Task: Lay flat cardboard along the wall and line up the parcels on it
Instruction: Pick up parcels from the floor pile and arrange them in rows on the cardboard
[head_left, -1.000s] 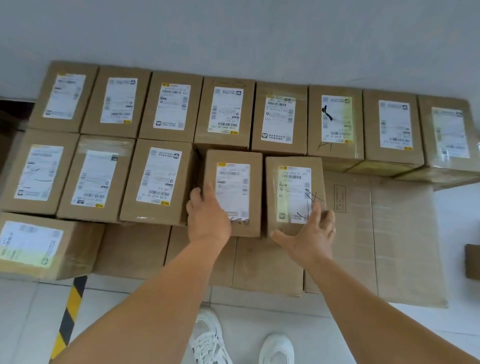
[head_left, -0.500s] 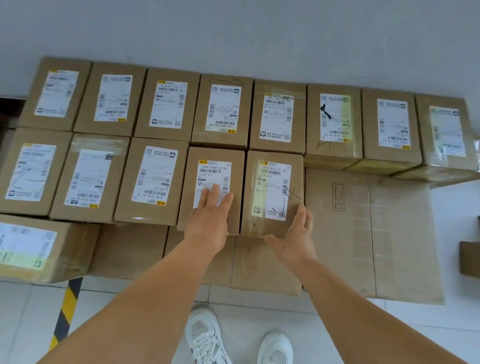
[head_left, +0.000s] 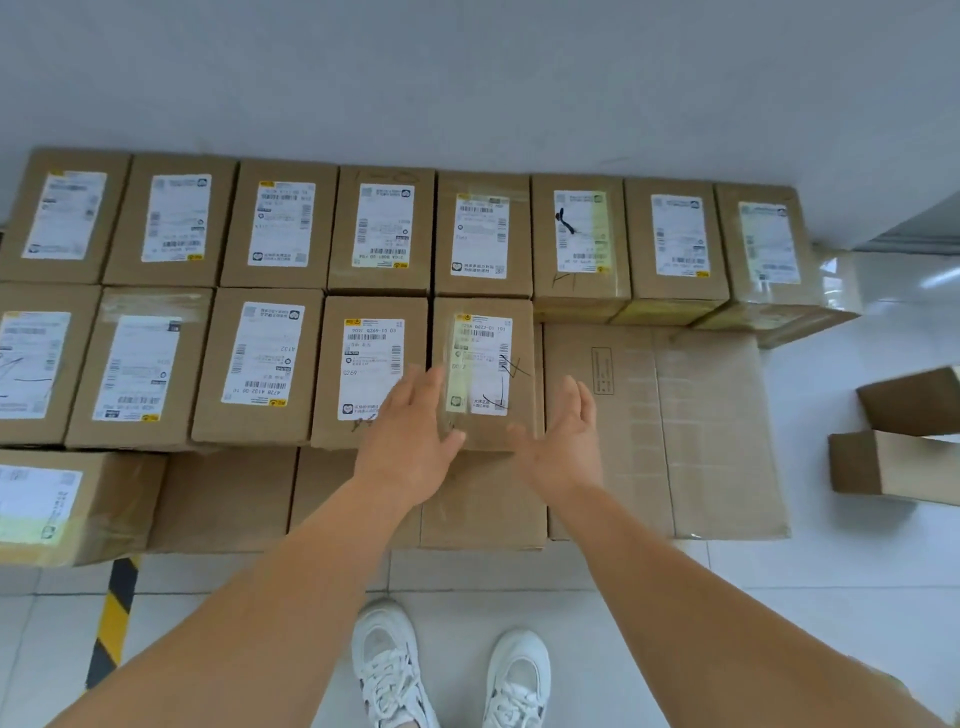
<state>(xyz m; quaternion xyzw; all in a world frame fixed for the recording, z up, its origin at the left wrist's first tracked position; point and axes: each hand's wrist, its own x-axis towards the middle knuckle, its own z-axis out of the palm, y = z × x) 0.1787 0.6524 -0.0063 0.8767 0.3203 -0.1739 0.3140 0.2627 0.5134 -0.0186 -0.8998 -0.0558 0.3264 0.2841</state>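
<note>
Flat cardboard lies on the floor along the white wall. Brown labelled parcels stand on it in two rows, the back row against the wall. The rightmost parcel of the second row has a taped label with pen marks; another parcel stands tight on its left. My left hand hovers with straight fingers over the near edge between these two. My right hand is open, palm turned inward, just right of the taped parcel's near corner. Neither hand holds anything.
A larger parcel sits at the near left on the cardboard. Two loose boxes lie on the white tiled floor at the right. A black-and-yellow floor stripe runs at lower left. My white shoes stand just before the cardboard.
The two parcels slid back and left, closing up against the back row and the second row. Both hands have since lifted off them and drawn slightly back.
</note>
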